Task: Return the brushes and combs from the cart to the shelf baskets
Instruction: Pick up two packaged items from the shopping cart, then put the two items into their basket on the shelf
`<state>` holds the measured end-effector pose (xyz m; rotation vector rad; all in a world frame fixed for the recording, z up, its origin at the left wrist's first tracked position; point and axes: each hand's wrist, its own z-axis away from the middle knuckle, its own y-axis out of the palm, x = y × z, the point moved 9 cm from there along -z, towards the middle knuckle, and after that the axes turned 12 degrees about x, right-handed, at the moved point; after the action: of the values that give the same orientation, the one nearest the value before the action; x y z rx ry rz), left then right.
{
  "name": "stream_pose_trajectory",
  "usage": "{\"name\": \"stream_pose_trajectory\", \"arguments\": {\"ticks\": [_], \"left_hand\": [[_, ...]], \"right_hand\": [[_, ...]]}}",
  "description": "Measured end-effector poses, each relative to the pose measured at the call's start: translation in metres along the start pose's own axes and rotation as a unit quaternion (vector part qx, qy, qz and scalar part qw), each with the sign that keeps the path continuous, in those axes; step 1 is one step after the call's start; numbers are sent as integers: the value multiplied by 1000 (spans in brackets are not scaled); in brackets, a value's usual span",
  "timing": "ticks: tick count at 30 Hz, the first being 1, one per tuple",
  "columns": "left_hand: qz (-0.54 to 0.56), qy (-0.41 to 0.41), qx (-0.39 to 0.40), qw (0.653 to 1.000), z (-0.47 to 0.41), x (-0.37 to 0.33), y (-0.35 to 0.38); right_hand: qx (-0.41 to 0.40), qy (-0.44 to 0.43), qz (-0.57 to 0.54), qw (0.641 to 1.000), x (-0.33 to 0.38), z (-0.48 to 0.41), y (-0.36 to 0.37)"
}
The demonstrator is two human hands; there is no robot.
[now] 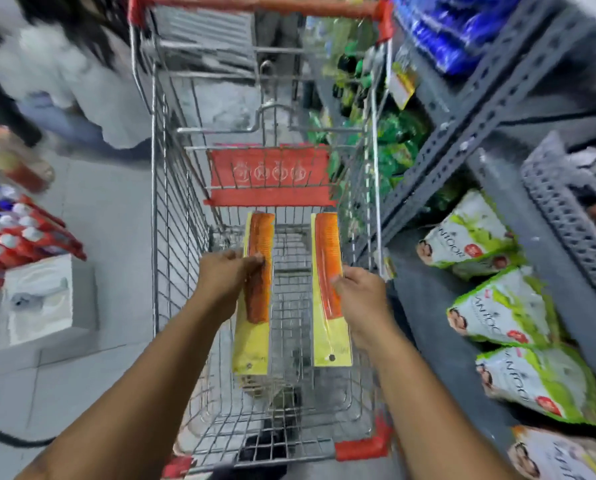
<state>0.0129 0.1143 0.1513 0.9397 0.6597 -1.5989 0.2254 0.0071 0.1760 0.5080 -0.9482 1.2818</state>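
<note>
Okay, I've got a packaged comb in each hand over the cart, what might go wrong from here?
Each comb pack is pinched only at one edge: the left hand holds the left comb pack, the right hand the right comb pack. Either might slip back into the cart. The grey basket sits far right, so the reach could brush the green pouches.

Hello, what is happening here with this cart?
A person stands over a wire shopping cart with red trim. The left hand holds one orange comb on a yellow card, and the right hand holds another. Both are lifted above the cart, beside grey store shelves.
</note>
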Motion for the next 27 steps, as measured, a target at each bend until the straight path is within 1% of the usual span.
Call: {"name": "stream_pose_trajectory", "arguments": {"ticks": [5,9,11,14,17,18,21,23,27], "left_hand": [[38,33,97,994,49,-61,58],[44,47,158,985,91,-85,109],[45,45,185,981,112,-86,136],[14,46,230,972,141,-85,175],[-6,39,274,961,175,-77,218],[-11,39,286,957,186,-75,230],[-27,26,353,935,232,-64,278],[-26,22,376,926,258,-60,301],[-62,17,435,898,312,-46,357]], "right_hand": [[-37,-66,-51,996,24,70,-49],[-81,-110,-101,985,31,132,-89],[-114,-127,-113,979,29,167,-112],[-152,-142,-135,969,21,213,-143],[-220,-134,-165,952,0,263,-179],[-231,-131,-178,948,-7,277,-187],[-259,-148,-194,935,-24,329,-212],[-289,-149,-194,926,-34,359,-226],[-358,-155,-224,893,-59,426,-252]]}}
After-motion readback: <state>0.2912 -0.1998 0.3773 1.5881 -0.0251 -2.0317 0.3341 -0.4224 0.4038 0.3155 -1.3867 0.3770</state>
